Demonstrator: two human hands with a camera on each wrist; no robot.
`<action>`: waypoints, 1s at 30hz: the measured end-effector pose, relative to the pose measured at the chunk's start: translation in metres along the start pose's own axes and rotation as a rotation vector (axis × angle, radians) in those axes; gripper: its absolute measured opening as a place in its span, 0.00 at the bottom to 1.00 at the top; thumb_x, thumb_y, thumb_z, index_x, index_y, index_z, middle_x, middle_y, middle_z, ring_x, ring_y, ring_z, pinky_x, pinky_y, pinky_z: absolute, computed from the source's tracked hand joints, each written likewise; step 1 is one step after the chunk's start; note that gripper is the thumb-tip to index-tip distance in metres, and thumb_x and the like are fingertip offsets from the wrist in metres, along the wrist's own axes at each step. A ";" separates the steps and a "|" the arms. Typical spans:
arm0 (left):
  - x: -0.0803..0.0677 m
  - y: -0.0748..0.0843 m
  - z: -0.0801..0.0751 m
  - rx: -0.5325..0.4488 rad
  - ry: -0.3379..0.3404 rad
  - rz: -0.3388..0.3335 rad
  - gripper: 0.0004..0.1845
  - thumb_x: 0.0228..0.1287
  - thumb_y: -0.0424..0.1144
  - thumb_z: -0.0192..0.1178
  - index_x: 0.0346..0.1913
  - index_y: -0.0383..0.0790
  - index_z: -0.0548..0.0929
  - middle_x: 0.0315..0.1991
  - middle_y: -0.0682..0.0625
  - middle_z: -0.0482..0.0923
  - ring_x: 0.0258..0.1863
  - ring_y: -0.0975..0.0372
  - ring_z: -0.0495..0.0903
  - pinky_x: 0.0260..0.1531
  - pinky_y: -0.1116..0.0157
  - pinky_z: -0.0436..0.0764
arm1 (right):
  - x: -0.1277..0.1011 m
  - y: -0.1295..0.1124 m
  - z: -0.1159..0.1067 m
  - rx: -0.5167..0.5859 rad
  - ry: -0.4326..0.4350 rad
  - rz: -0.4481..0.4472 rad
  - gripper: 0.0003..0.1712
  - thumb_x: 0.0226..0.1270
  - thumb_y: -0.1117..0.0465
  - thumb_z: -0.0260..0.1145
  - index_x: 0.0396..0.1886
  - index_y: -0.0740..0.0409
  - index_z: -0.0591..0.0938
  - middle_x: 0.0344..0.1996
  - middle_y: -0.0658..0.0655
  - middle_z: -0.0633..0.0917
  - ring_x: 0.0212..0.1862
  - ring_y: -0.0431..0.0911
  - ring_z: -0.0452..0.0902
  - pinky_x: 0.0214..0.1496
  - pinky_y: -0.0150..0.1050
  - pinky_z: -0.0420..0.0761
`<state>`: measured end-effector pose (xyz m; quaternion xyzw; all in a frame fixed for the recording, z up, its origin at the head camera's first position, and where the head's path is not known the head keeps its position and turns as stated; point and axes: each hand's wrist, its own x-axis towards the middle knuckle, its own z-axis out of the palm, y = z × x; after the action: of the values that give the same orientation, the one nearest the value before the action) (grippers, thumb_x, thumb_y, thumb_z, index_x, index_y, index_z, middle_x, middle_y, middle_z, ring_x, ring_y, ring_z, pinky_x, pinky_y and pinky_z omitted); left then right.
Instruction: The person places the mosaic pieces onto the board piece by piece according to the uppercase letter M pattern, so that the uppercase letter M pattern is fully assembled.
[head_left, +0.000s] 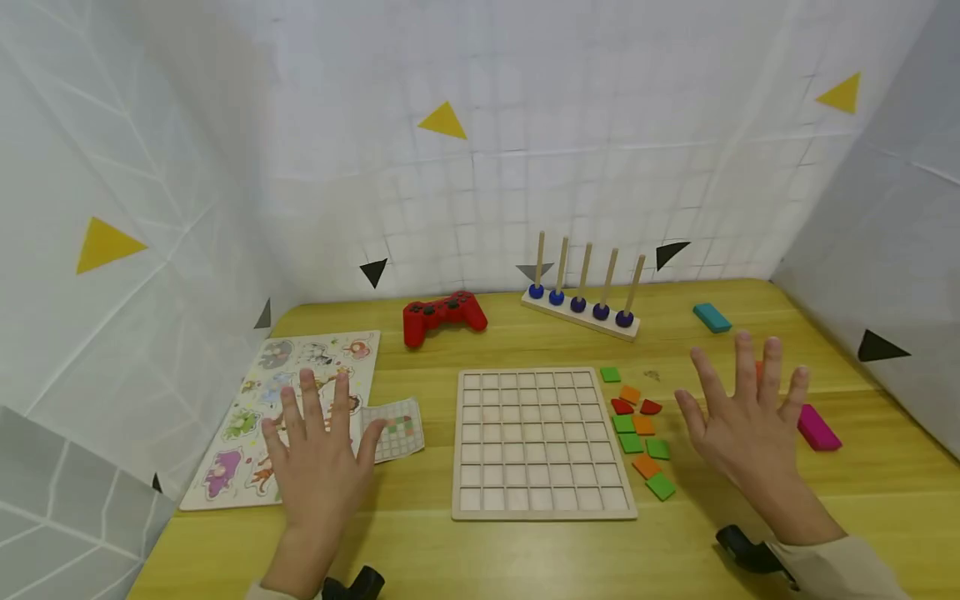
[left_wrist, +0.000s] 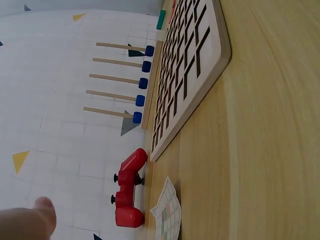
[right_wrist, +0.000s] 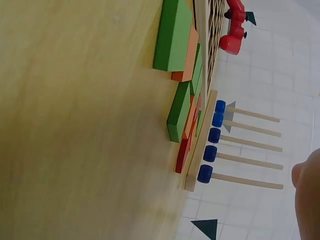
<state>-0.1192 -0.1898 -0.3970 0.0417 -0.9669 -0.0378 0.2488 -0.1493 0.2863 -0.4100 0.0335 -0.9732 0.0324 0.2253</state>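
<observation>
My left hand (head_left: 324, 454), fingers spread and straight, is held over the near right part of a white animal puzzle board (head_left: 300, 350), beside a small paper card (head_left: 408, 408) printed with a coloured grid. Nothing is in it. On the other side my right hand (head_left: 750, 421) is also spread and holds nothing; it hovers right of several loose tiles, among them a green tile (head_left: 661, 487), an orange tile (head_left: 646, 466) and a red rounded piece (head_left: 651, 407). Between the hands lies a wooden grid board (head_left: 543, 515) with bare cells. Only a fingertip or thumb shows in each wrist view.
A red game controller (head_left: 444, 315) lies at the back. Right of it stands a wooden peg rack (head_left: 581, 315) with blue beads on its upright pegs. At the right are a teal block (head_left: 712, 317) and a magenta block (head_left: 819, 428). White patterned sheeting walls the table.
</observation>
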 end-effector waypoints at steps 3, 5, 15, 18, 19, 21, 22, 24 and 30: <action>0.001 0.000 0.001 -0.039 0.081 0.038 0.43 0.65 0.58 0.59 0.77 0.47 0.57 0.78 0.33 0.49 0.73 0.38 0.58 0.69 0.36 0.60 | 0.001 -0.001 0.002 0.021 0.062 -0.012 0.45 0.70 0.28 0.24 0.78 0.45 0.53 0.79 0.59 0.27 0.78 0.58 0.15 0.74 0.65 0.20; 0.002 0.000 0.002 -0.078 0.126 0.078 0.41 0.63 0.54 0.63 0.75 0.42 0.62 0.76 0.32 0.54 0.67 0.37 0.67 0.62 0.40 0.71 | 0.002 -0.002 0.002 0.035 0.061 -0.002 0.44 0.72 0.29 0.26 0.77 0.48 0.55 0.79 0.60 0.29 0.79 0.59 0.15 0.74 0.65 0.20; -0.003 0.012 0.004 -0.533 -0.113 0.128 0.24 0.62 0.40 0.68 0.60 0.39 0.81 0.63 0.37 0.75 0.38 0.57 0.83 0.30 0.63 0.82 | 0.003 -0.005 -0.001 0.361 -0.105 0.137 0.29 0.73 0.50 0.59 0.65 0.65 0.71 0.66 0.78 0.63 0.59 0.73 0.64 0.52 0.70 0.70; -0.005 0.016 0.007 -0.661 -0.250 0.103 0.21 0.62 0.38 0.67 0.59 0.42 0.82 0.62 0.41 0.77 0.29 0.69 0.76 0.24 0.72 0.73 | 0.003 -0.005 -0.001 0.499 -0.179 0.147 0.27 0.75 0.49 0.58 0.60 0.67 0.77 0.58 0.76 0.74 0.48 0.66 0.76 0.38 0.54 0.81; -0.006 0.017 0.009 -0.699 -0.290 0.101 0.21 0.62 0.38 0.67 0.59 0.42 0.83 0.62 0.42 0.78 0.28 0.70 0.75 0.24 0.73 0.72 | 0.003 -0.005 0.000 0.528 -0.200 0.149 0.27 0.75 0.48 0.57 0.59 0.66 0.78 0.56 0.74 0.77 0.46 0.63 0.78 0.36 0.48 0.81; -0.007 0.019 0.013 -0.768 -0.359 0.105 0.21 0.62 0.39 0.68 0.58 0.41 0.83 0.62 0.41 0.77 0.27 0.69 0.75 0.23 0.73 0.73 | 0.003 -0.005 0.001 0.560 -0.235 0.157 0.25 0.75 0.48 0.57 0.56 0.65 0.81 0.52 0.71 0.81 0.43 0.59 0.80 0.32 0.40 0.78; -0.008 0.020 0.015 -0.791 -0.382 0.113 0.21 0.62 0.39 0.68 0.58 0.40 0.83 0.63 0.41 0.77 0.32 0.66 0.79 0.24 0.73 0.73 | 0.002 -0.005 0.001 0.567 -0.252 0.161 0.25 0.75 0.48 0.56 0.54 0.64 0.82 0.51 0.70 0.82 0.43 0.57 0.80 0.32 0.38 0.76; -0.009 0.023 0.020 -0.819 -0.427 0.140 0.21 0.62 0.40 0.68 0.58 0.40 0.83 0.64 0.40 0.76 0.33 0.63 0.80 0.23 0.74 0.73 | 0.002 -0.005 0.003 0.578 -0.283 0.173 0.24 0.76 0.48 0.56 0.53 0.63 0.83 0.50 0.68 0.83 0.42 0.55 0.80 0.33 0.37 0.76; -0.008 0.029 0.027 -0.818 -0.531 0.323 0.25 0.63 0.41 0.67 0.62 0.37 0.79 0.67 0.35 0.71 0.30 0.70 0.74 0.26 0.74 0.74 | 0.000 -0.006 0.004 0.573 -0.317 0.185 0.24 0.76 0.47 0.55 0.53 0.61 0.83 0.48 0.66 0.83 0.43 0.54 0.78 0.35 0.37 0.75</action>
<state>-0.1269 -0.1590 -0.4213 -0.2202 -0.8970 -0.3833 -0.0067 -0.1506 0.2800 -0.4135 0.0116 -0.9463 0.3195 0.0485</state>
